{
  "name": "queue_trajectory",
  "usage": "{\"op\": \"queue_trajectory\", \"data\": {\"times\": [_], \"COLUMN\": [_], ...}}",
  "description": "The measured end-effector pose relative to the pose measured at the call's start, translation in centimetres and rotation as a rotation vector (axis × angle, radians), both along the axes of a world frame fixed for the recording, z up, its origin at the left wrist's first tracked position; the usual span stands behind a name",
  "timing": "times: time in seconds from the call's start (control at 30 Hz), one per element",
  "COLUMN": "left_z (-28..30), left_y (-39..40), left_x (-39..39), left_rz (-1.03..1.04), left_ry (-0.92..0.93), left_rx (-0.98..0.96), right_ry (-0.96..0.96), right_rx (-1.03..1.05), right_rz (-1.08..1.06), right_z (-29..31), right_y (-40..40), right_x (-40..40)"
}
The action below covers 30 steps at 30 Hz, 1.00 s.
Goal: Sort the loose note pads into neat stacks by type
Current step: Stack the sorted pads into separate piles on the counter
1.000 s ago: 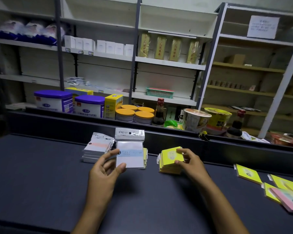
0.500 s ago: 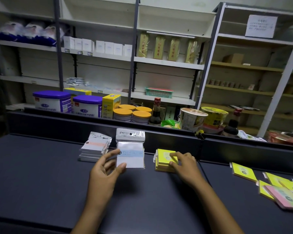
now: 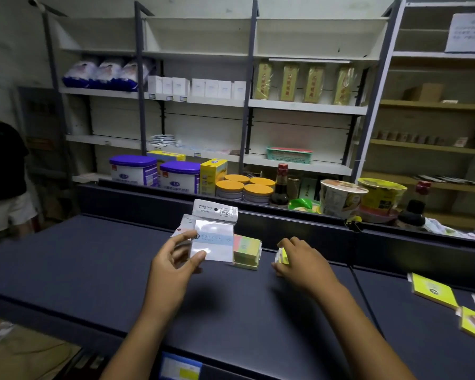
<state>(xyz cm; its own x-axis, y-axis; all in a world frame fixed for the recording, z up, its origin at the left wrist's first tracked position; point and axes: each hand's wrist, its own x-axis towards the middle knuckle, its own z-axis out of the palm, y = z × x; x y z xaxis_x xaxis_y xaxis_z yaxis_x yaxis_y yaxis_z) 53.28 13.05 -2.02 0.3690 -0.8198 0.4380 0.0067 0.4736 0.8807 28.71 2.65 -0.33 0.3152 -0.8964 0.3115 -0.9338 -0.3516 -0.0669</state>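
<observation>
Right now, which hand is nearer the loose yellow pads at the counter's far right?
Right. The right hand rests on a yellow stack at mid-counter; the left hand, holding the clear packet, is farther from the loose yellow pads.

Beyond the dark table [image 3: 66, 270] you had a low ledge of goods: two white tubs with purple lids [image 3: 133, 170] [image 3: 180, 176]; a yellow carton [image 3: 213, 175] just beside them; three tins with orange lids [image 3: 243, 187] clustered together; a dark sauce bottle with a red cap [image 3: 280, 187] beside those; then two instant noodle cups [image 3: 340, 197] [image 3: 380, 196], and a second dark bottle [image 3: 416, 207] further right. Behind stood metal shelves [image 3: 247, 105] carrying blue-and-white bags [image 3: 104, 74], white boxes [image 3: 198, 87], four yellow packets [image 3: 303, 83] and a green basket [image 3: 290, 154]. At your far left stood a person in a black top [image 3: 0, 160].
</observation>
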Motion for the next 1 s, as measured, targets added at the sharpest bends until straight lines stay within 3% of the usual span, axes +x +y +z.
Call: {"op": "queue_trajectory", "data": {"times": [0.43, 0.7, 0.87, 1.0], "left_z": [0.5, -1.7, -3.8, -4.9], "left_y": [-4.6, -11.9, -14.6, -15.1], "left_x": [15.1, 22.6, 24.1, 24.2], "left_rz": [0.073, 0.053, 0.055, 0.121], "left_ry": [-0.063, -0.175, -0.325, -0.594], "left_rx": [0.086, 0.302, 0.45, 0.508], "right_ry": [-0.062, -0.133, -0.145, -0.144], "right_rx": [0.011, -0.029, -0.031, -0.031], "right_rz": [0.03, 0.019, -0.005, -0.027], "right_z": [0.8, 0.9, 1.0, 1.0], "right_y": [-2.5, -4.3, -4.9, -5.3], "right_x": [13.4, 20.1, 21.5, 21.9]}}
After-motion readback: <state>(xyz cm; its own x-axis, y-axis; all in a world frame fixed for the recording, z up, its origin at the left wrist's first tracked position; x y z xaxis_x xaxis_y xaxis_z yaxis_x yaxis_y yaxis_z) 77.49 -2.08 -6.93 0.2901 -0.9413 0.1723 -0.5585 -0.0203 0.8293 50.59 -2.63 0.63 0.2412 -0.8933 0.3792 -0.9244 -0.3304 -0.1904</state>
